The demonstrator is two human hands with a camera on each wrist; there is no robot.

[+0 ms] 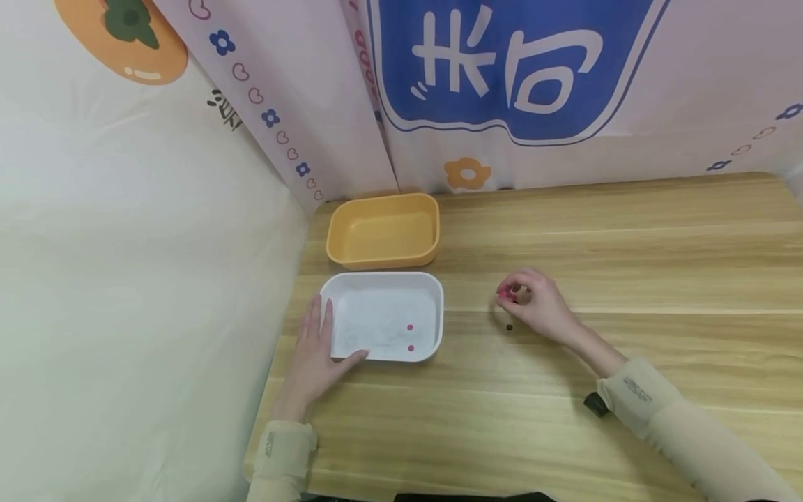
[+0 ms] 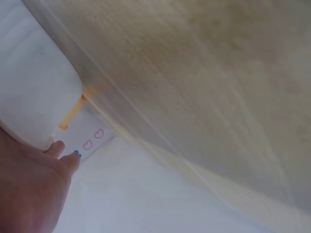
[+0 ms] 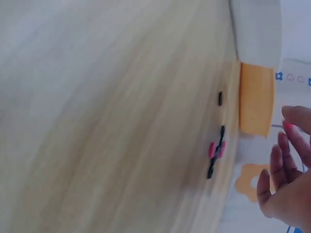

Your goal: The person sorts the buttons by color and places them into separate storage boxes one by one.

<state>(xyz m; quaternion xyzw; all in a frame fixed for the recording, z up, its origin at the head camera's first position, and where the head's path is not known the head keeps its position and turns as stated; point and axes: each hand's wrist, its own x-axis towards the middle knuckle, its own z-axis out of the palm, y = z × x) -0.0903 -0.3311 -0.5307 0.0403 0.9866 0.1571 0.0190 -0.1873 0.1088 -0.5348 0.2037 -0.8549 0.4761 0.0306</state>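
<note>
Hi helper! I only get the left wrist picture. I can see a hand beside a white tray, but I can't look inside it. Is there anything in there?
Observer: Yes! The head view shows two little pink pieces lying inside the white tray.
Operator: Ooh! Is somebody holding one too?
Observer: Yes, the right hand is pinching another pink piece between its fingertips.
Operator: Is there more stuff lying around over there?
Observer: Yes, a few small dark pieces lie on the wooden table near that hand.
</note>
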